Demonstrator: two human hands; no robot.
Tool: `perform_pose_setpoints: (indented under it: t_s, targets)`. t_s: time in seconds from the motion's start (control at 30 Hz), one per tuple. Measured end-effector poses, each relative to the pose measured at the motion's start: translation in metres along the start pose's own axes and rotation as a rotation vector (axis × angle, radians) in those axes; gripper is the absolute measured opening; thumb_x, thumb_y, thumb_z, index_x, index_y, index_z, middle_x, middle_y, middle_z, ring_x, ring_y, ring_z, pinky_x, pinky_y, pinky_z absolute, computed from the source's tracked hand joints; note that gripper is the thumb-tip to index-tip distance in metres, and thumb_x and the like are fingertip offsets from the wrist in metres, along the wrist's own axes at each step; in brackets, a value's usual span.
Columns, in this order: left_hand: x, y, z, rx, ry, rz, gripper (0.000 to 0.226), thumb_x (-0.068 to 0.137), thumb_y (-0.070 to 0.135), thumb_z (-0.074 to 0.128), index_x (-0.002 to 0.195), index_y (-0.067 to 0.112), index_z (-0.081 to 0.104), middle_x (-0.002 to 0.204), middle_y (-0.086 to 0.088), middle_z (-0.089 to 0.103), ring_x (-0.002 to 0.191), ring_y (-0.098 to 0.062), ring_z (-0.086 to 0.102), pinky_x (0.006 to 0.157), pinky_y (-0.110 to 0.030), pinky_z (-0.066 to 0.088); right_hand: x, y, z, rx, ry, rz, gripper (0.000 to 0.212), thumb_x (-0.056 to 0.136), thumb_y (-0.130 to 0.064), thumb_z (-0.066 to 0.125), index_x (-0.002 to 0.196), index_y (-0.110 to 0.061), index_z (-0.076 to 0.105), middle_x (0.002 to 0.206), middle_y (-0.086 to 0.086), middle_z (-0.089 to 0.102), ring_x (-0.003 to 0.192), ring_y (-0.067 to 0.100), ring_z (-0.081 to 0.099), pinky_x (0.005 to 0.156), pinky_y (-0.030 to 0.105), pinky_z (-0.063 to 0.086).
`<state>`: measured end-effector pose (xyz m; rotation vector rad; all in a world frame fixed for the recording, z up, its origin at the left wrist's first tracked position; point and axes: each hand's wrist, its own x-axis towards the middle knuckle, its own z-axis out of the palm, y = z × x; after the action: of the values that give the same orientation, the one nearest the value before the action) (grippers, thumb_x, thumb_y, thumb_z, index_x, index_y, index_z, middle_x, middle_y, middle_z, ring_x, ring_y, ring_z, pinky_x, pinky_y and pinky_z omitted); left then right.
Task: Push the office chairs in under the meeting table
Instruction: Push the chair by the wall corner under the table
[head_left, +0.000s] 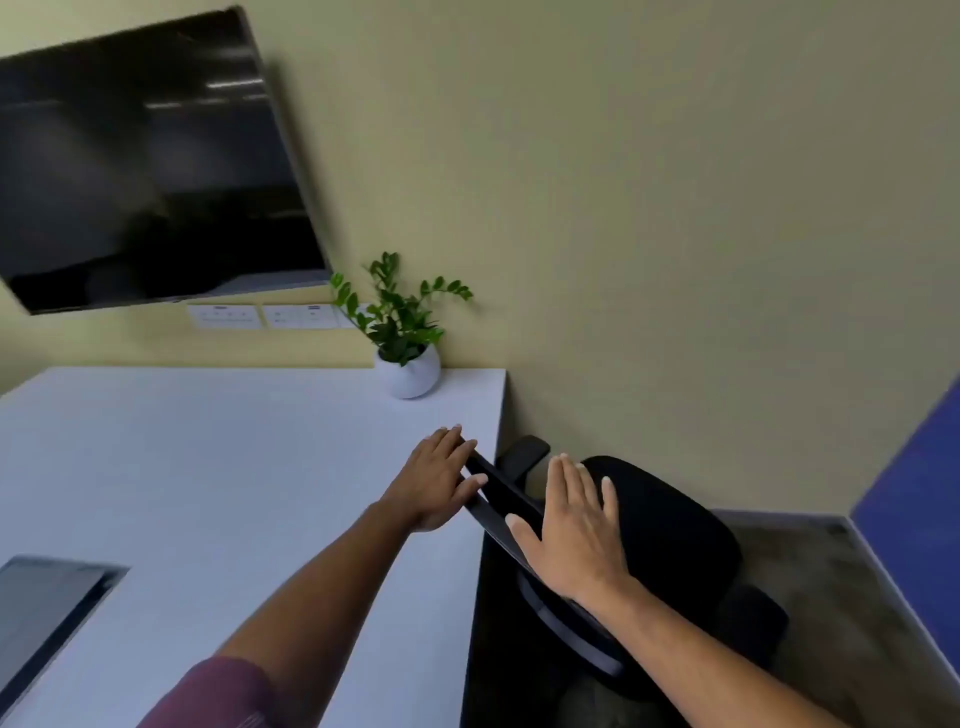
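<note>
A black office chair stands at the right edge of the white meeting table, its seat out to the right and its backrest top leaning over the table edge. One armrest pad shows beyond the backrest. My left hand rests flat on the far end of the backrest's top rim, fingers apart. My right hand lies flat on the rim nearer to me, fingers spread. Neither hand wraps around the rim. The chair's base is hidden.
A small plant in a white pot sits at the table's far right corner. A dark screen hangs on the wall, sockets below it. A cable hatch is set in the table at left. Carpet and a blue panel lie right.
</note>
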<state>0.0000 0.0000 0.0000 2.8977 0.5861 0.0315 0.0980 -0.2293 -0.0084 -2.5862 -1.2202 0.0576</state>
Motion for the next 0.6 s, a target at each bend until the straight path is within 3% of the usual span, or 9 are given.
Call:
perform_pose_setpoints:
  t_s: [0.17, 0.27, 0.37, 0.47, 0.53, 0.6]
  targets:
    - [0.011, 0.006, 0.005, 0.085, -0.097, 0.120, 0.095, 0.100, 0.083, 0.005, 0.168, 0.022, 0.033, 0.180, -0.011, 0.013, 0.166, -0.032, 0.006, 0.133, -0.047, 0.005, -0.035, 0.003, 0.014, -0.052, -0.017, 0.159, 0.115, 0.086, -0.083, 0.004, 0.169, -0.003, 0.005, 0.178, 0.015, 0.013, 0.165, 0.030, 0.012, 0.132, 0.057, 0.001]
    - [0.019, 0.007, 0.008, 0.101, -0.131, 0.196, 0.085, 0.103, 0.076, 0.009, 0.164, 0.026, 0.042, 0.179, -0.008, 0.022, 0.165, -0.034, 0.015, 0.133, -0.049, 0.010, -0.051, 0.003, 0.016, -0.102, -0.040, 0.189, 0.118, 0.089, -0.089, 0.002, 0.169, -0.002, 0.008, 0.177, 0.016, 0.017, 0.164, 0.031, 0.017, 0.132, 0.057, 0.005]
    - [0.026, 0.000, 0.010, 0.172, -0.099, 0.284, 0.102, 0.095, 0.083, -0.009, 0.143, 0.027, 0.062, 0.149, -0.004, 0.062, 0.143, -0.032, 0.047, 0.127, -0.049, 0.022, -0.059, 0.004, 0.016, -0.169, -0.050, 0.231, 0.126, 0.084, -0.092, -0.011, 0.167, -0.002, 0.019, 0.173, 0.016, 0.031, 0.159, 0.031, 0.030, 0.131, 0.057, 0.015]
    - [0.029, -0.003, 0.013, 0.234, -0.050, 0.339, 0.085, 0.101, 0.076, 0.007, 0.128, 0.024, 0.069, 0.120, -0.003, 0.073, 0.122, -0.026, 0.060, 0.129, -0.050, 0.019, -0.065, 0.005, 0.015, -0.214, -0.058, 0.228, 0.132, 0.080, -0.093, -0.019, 0.165, -0.003, 0.028, 0.158, 0.013, 0.053, 0.144, 0.029, 0.051, 0.125, 0.052, 0.030]
    - [0.027, 0.000, 0.012, 0.259, -0.045, 0.348, 0.088, 0.098, 0.080, 0.008, 0.122, 0.023, 0.070, 0.112, -0.005, 0.070, 0.109, -0.028, 0.059, 0.117, -0.046, 0.033, -0.069, 0.009, 0.013, -0.256, -0.043, 0.212, 0.135, 0.077, -0.092, -0.024, 0.163, -0.005, 0.033, 0.152, 0.011, 0.059, 0.138, 0.027, 0.055, 0.122, 0.049, 0.034]
    - [0.025, 0.006, 0.009, 0.264, -0.055, 0.359, 0.089, 0.096, 0.084, 0.010, 0.116, 0.022, 0.071, 0.106, -0.003, 0.063, 0.096, -0.024, 0.049, 0.096, -0.043, 0.039, -0.075, 0.017, 0.010, -0.284, -0.050, 0.194, 0.135, 0.077, -0.092, -0.024, 0.162, -0.007, 0.037, 0.149, 0.010, 0.061, 0.136, 0.027, 0.057, 0.121, 0.046, 0.036]
